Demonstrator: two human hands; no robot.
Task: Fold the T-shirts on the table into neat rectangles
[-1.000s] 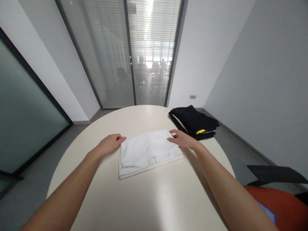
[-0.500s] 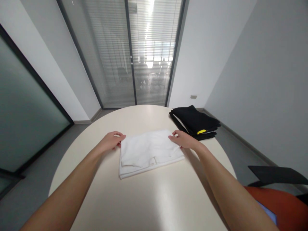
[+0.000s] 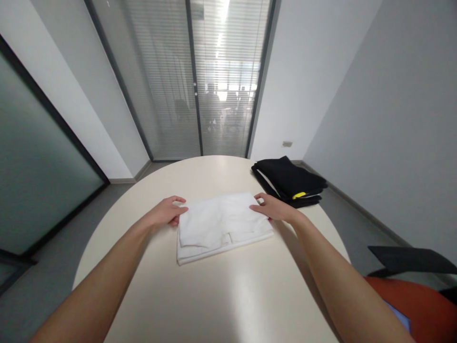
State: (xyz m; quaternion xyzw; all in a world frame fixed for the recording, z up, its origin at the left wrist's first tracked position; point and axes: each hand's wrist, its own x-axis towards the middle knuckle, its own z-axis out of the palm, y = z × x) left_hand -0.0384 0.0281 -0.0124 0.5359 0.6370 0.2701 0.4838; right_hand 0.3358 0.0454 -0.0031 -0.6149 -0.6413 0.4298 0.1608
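Two bare forearms reach forward from the bottom corners over a round, pale bench [image 3: 200,300], palms facing inward. Between the hands, near the middle of the bench, a white cloth [image 3: 219,219] lies flat, folded in layers, its lower edge slanting up to the right.

The left hand [image 3: 167,211] is at the cloth's far left corner, half open: the thumb tip lies on the fabric, the index finger stretches out apart from it, and the lower fingers curl by the edge. The right hand [image 3: 269,207] is at the opposite side, thumb resting on top, index finger bent beyond the edge. Whether either hand pinches the cloth cannot be told.

Just beyond the right hand, a stack of folded black clothes [image 3: 291,174] with a small yellow patch [image 3: 299,195] takes up the bench's far right edge. At lower right, partly behind the right forearm, is a chair [image 3: 417,300] with a red-orange seat. Past the bench stands a glass partition with blinds [image 3: 171,105].
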